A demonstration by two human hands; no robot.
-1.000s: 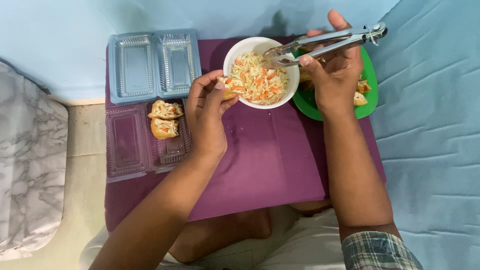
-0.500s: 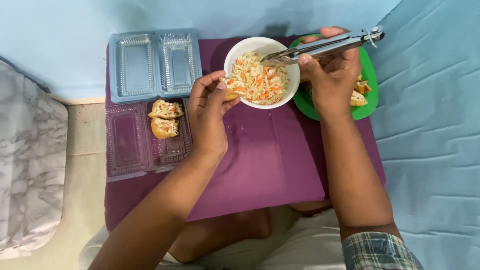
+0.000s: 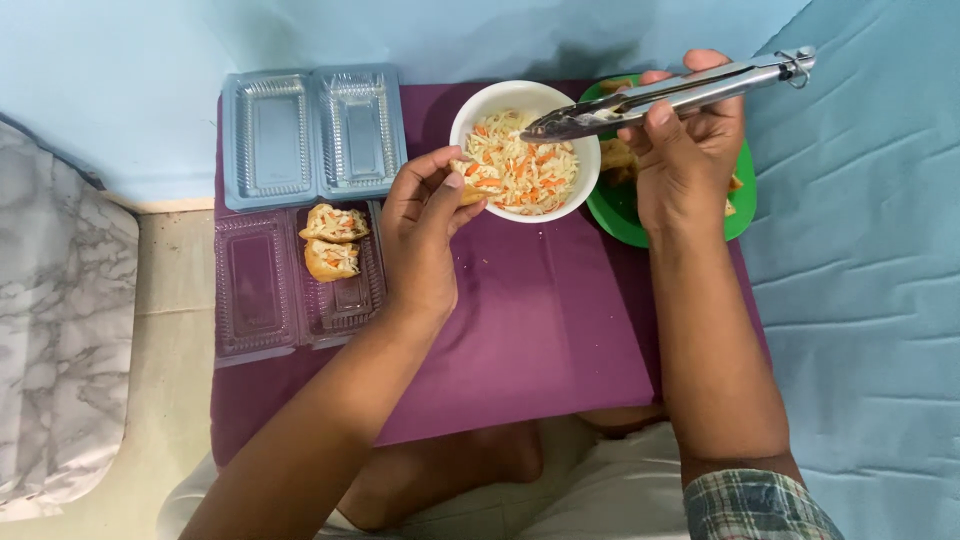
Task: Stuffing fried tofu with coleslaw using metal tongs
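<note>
**A:** So what were the hands doing? The left hand (image 3: 420, 235) had its fingers curled in, pinching a small piece of filled pastry (image 3: 466, 190) right at the rim of the white bowl (image 3: 470, 125). The right hand (image 3: 685, 165) was wrapped around a pair of metal tongs (image 3: 665, 95), squeezing them nearly closed, tips hanging over the bowl.

**B:** Anything caught in the tongs?

**A:** Couldn't tell tbh, the tips sat right over the food. The bowl was full of shredded slaw (image 3: 522, 165), pale strips with orange carrot bits.

**B:** And what was all this sitting on?

**A:** A purple mat (image 3: 540, 330) over the person's lap, both forearms stretched out across it. On the left edge of the mat there was a clear plastic clamshell box (image 3: 255, 290) lying open, with two stuffed pastries (image 3: 333, 240) in its right-hand compartment, one just behind the other and touching.

**B:** Anything farther back?

**A:** Yeah, a second clear clamshell (image 3: 312, 135) just beyond the first, also lying open. The bowl sat to the right of it, and behind the right hand was a green plate (image 3: 610, 215) touching the bowl, with a few more pastry pieces on it, mostly hidden by the hand. Light blue sheet (image 3: 860, 300) all around, and a marbled grey cushion (image 3: 60, 330) off to the far left.
</note>
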